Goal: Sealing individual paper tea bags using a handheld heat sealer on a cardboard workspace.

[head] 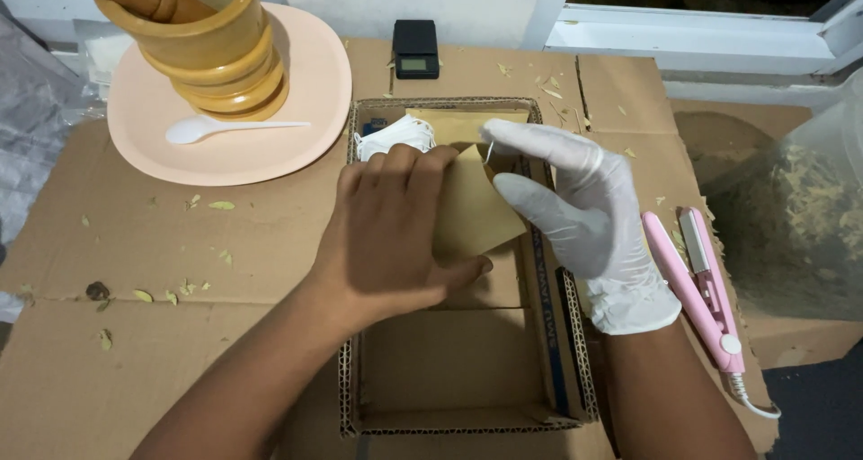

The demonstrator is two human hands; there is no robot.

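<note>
Over the shallow cardboard tray (pixel 562 334) we hold a small brown paper pouch (pixel 472 213): our bare left hand (pixel 391 231) grips its left edge with fingers curled over it, and our gloved right hand (pixel 575 204) pinches its upper right corner. A pink sealing iron (pixel 697 280) lies just right of the tray.

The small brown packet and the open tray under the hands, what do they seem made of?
The brown packet looks like matte kraft paper: flat, thin, sharply creased. The tray looks like corrugated cardboard; fluting shows along its cut edges. The right hand wears a thin glossy white glove, probably latex.
</note>
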